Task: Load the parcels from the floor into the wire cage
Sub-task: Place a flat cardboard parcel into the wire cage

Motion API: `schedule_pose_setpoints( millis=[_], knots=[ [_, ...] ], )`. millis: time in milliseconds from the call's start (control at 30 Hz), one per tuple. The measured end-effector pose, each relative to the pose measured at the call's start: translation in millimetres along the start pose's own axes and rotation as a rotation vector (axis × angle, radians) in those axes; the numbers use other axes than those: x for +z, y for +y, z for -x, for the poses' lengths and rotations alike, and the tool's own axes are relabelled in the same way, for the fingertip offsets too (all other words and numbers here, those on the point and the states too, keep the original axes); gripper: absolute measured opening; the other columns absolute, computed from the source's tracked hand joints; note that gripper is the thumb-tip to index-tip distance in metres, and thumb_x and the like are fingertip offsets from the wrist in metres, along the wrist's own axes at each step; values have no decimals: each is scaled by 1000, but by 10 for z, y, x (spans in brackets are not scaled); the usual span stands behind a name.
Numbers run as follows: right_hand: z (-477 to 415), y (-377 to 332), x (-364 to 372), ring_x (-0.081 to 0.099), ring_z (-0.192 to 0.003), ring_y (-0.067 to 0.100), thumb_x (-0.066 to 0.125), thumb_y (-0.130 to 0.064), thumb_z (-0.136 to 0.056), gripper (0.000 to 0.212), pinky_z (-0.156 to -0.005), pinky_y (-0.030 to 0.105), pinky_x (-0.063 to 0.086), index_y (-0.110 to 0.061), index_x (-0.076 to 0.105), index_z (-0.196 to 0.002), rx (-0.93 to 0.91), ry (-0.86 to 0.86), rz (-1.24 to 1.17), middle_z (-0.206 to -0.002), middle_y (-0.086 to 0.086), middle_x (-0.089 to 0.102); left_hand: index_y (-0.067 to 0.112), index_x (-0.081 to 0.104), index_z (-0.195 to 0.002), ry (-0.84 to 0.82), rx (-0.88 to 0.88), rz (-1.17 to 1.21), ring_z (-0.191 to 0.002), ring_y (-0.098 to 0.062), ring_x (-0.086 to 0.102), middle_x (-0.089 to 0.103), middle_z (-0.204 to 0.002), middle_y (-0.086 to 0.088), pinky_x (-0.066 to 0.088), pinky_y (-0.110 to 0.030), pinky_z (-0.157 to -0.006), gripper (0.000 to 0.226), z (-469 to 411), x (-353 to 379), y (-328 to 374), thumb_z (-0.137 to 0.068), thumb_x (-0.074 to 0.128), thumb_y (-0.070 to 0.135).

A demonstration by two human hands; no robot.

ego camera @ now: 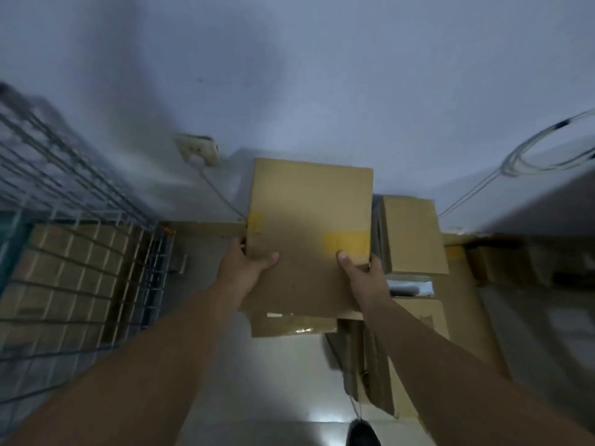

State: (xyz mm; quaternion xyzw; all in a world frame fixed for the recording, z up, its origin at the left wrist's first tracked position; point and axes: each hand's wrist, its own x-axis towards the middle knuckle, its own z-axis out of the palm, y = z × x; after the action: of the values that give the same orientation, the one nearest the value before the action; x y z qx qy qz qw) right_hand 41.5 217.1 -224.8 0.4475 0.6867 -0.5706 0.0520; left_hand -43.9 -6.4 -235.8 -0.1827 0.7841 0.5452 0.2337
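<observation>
Two hands grip one box (309,233), lifted clear of the floor (283,375). Left hand (241,268) clamps its left edge, thumb on top; right hand (360,275) clamps the right edge, thumb beside a strip of yellow tape (346,243). Left of the left hand stands the cage (96,239), its wire blurred, with cardboard inside. Right of the right hand and below it more boxes (412,236) lie stacked on the floor. Beyond the hands a socket (198,149) sits on the wall (322,75), a cord running down from it. Far right, a coiled cable (541,152) hangs on that wall.
</observation>
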Motion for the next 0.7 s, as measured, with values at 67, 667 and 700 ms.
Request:
schedule_pose_setpoints(
  millis=[67,667,700],
  knots=[
    [306,-277,-165,53,-126,30,74,-53,-86,76,-106,44,43,-19,43,-148,-25,15,-18,-139,7,57,28,53,-114,-16,46,9,-97,-20,66,66,-108,5,56,-44,-90,61,247,-118,334,-69,93,36],
    [4580,-4137,-2523,54,-117,25,67,-65,-85,77,-103,49,47,-29,36,-147,-673,50,-199,-126,-7,53,25,51,-122,140,714,154,-101,-26,68,67,-114,0,57,-49,-92,70,4656,-2111,4540,-68,94,39],
    [4824,-4326,-2596,53,-116,24,66,-65,-85,77,-102,49,47,-30,36,-147,-710,45,-209,-126,-7,52,25,51,-124,161,753,158,-102,-25,68,67,-115,1,57,-49,-93,73,4896,-2274,4727,-67,94,41]
  ],
)
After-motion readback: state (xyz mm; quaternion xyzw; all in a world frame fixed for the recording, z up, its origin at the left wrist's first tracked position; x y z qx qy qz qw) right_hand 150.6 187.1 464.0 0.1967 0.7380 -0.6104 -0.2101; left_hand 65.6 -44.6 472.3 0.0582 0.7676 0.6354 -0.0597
